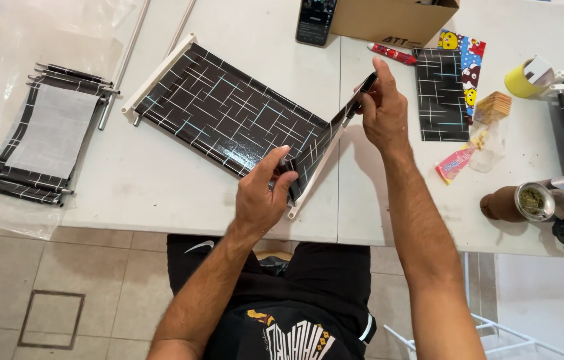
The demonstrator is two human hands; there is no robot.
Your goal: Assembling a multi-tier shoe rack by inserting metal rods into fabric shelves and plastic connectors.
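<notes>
A white table (162,187) carries a long black patterned sheet with a white end bar (228,113) near its middle. Rolled black-edged pieces on clear plastic (48,137) lie at the left edge, while a brown cardboard box (392,20) sits at the far edge.

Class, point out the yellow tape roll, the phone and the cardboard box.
yellow tape roll (519,81), head view, its outer side
phone (315,21), head view, middle of its screen
cardboard box (388,23), head view, its front wall

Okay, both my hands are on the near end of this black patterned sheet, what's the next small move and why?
Probably press the raised flap of the black patterned sheet down over the white bar. The left hand pinches its lower corner, the right hand its upper corner, and the flap stands up from the table while the rest lies flat.
</notes>
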